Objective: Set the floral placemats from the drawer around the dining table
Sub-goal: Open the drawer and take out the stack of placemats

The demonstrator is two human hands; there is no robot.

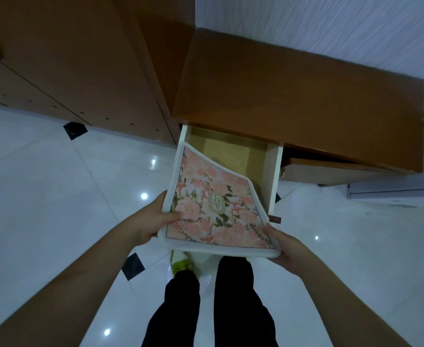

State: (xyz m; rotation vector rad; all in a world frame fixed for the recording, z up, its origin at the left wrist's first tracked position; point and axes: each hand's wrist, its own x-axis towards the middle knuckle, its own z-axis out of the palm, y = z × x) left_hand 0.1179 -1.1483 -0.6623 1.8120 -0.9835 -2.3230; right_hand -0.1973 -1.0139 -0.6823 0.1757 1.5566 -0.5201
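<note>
Head view looks straight down at both forearms reaching toward an open drawer of an orange-brown wooden cabinet, over a glossy white tiled floor.

At about 9 o'clock of the mat, the left hand pinches the left edge of the floral placemats, thumb lying on the printed face and the fingers curled out of sight beneath. The mats sit held between the two hands, above the front end of the drawer, with their far corner at 11 o'clock lying against the drawer's left wall. Whether this is one thick mat or a small stack cannot be told; the padded white border looks thick enough for either.

The far edge curves and dips between 12 and 2 o'clock, which suggests soft, flexible fabric rather than a stiff board. It is likely light, with no fragility to worry about, though it would sag or fold if held at a single corner. Support at two opposite edges, as now, should keep it flat, and a textile surface is unlikely to slip.

At roughly 4 o'clock, the right hand grips the near right corner, thumb on top at the border and fingers wrapped underneath. Beyond it, the drawer's right wall and a small brown handle show at 3 o'clock.
</note>
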